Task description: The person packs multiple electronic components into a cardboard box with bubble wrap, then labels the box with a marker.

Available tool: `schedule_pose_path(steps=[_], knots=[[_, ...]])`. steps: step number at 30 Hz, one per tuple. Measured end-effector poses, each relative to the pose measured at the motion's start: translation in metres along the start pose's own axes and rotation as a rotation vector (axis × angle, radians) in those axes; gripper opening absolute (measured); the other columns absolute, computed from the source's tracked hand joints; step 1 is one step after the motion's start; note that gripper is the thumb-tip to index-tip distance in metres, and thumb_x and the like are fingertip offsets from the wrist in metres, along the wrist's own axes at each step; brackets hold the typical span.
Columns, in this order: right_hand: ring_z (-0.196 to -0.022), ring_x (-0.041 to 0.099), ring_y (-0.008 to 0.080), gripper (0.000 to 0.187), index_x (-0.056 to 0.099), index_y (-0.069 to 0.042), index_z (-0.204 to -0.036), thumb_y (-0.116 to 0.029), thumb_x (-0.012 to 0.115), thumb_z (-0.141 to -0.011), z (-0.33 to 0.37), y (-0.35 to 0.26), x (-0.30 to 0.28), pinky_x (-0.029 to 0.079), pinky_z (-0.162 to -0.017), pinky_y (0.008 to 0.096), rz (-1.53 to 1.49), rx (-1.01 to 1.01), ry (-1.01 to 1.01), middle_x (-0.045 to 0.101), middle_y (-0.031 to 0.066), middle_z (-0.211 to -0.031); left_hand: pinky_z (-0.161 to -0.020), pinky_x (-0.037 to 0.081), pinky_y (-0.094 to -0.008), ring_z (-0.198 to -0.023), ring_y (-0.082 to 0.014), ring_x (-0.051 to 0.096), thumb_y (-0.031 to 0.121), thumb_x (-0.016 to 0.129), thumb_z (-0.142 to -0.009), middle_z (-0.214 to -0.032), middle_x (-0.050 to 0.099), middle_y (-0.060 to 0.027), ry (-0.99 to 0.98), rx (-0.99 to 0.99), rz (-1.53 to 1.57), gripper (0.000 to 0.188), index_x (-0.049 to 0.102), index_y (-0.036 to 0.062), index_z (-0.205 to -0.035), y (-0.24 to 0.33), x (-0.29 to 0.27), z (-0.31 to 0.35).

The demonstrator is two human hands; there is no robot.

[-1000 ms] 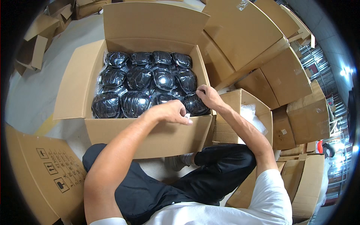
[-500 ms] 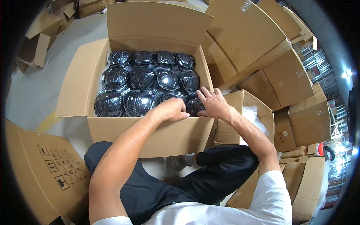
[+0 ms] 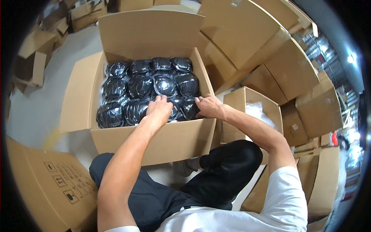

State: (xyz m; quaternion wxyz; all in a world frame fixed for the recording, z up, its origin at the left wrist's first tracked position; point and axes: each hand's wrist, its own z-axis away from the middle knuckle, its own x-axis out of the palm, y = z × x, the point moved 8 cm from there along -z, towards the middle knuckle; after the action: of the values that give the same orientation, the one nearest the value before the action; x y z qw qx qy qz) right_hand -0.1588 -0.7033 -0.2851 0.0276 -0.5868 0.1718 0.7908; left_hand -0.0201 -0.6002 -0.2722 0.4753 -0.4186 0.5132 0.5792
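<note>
Rows of black, shiny, rounded pads in clear plastic (image 3: 140, 86) fill an open cardboard box (image 3: 154, 142) in front of me. My left hand (image 3: 159, 110) reaches over the near row, its fingers curled down on a wrapped black pad around the row's middle; the hand itself hides part of that pad. At the near right corner, my right hand (image 3: 210, 106) has its fingers and thumb against the side of the last pad (image 3: 189, 109), beside the box's right wall. Some fingertips are hidden among the pads.
To the right stands a smaller open box (image 3: 234, 131) holding clear plastic wrap (image 3: 258, 112). Large cartons (image 3: 239, 34) are stacked behind it. Another carton (image 3: 50, 181) sits near my left knee. Loose opened boxes (image 3: 33, 65) lie at the far left on the grey floor (image 3: 83, 50).
My left hand has shifted left and farther forward over the near row. My right hand's fingers, spread before, have drawn closer together against the corner pad. The view has tilted slightly.
</note>
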Motion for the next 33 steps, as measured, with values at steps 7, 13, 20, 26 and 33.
schedule_pose_path(steps=[7, 13, 20, 26, 33], knots=[[-0.114, 0.064, 0.0359, 0.061, 0.062, 0.004, -0.119, -0.047, 0.072, -0.088, 0.009, -0.015, -0.014, 0.049, -0.102, 0.0439, -0.499, 0.055, -0.165, 0.07, 0.02, -0.114, -0.098, 0.051, -0.0456, -0.121, -0.0378, 0.055, 0.018, 0.078, -0.08, -0.128, 0.058, -0.0198, 0.096, -0.089, 0.222, 0.045, 0.069, 0.0045, -0.122, -0.035, 0.015, 0.033], [-0.108, 0.067, 0.0321, 0.05, 0.066, -0.003, -0.123, -0.042, 0.07, -0.092, 0.2, 0.15, -0.021, 0.053, -0.094, 0.0413, -0.795, 0.765, 0.221, 0.071, 0.0196, -0.113, -0.09, 0.052, -0.0483, -0.103, -0.0403, 0.061, 0.01, 0.063, -0.091, -0.111, 0.061, -0.0211, 0.229, 0.144, 0.184, 0.021, 0.071, 0.0005, -0.108, 0.019, -0.012, 0.051], [-0.133, 0.052, 0.0411, 0.111, 0.037, 0.018, -0.143, -0.063, 0.078, -0.078, 0.321, 0.151, 0.158, 0.049, -0.107, 0.0446, -0.737, 1.018, 0.006, 0.042, 0.036, -0.147, -0.093, 0.051, -0.0482, -0.109, -0.0405, 0.061, 0.015, 0.064, -0.091, -0.116, 0.062, -0.0221, 0.125, 0.167, 0.309, 0.028, 0.066, -0.0006, -0.115, 0.029, -0.001, 0.062], [-0.094, 0.07, 0.0265, 0.058, 0.065, 0.01, -0.111, -0.038, 0.077, -0.084, 0.276, 0.144, 0.202, 0.059, -0.075, 0.0402, -1.369, 1.237, 0.255, 0.069, 0.0222, -0.105, -0.095, 0.051, -0.0471, -0.111, -0.04, 0.061, 0.016, 0.072, -0.087, -0.121, 0.06, -0.0214, 0.105, 0.169, 0.263, 0.043, 0.06, -0.0024, -0.124, 0.029, -0.009, 0.082], [-0.073, 0.066, 0.0138, 0.018, 0.069, -0.002, -0.082, -0.016, 0.065, -0.092, 0.279, 0.198, 0.02, 0.054, -0.066, 0.0275, -1.604, 0.752, 1.074, 0.069, 0.0073, -0.077, -0.096, 0.05, -0.0431, -0.111, -0.0392, 0.062, 0.013, 0.07, -0.088, -0.118, 0.064, -0.0227, 0.377, 0.17, 0.406, 0.032, 0.066, -0.0056, -0.113, 0.037, -0.063, 0.099]])
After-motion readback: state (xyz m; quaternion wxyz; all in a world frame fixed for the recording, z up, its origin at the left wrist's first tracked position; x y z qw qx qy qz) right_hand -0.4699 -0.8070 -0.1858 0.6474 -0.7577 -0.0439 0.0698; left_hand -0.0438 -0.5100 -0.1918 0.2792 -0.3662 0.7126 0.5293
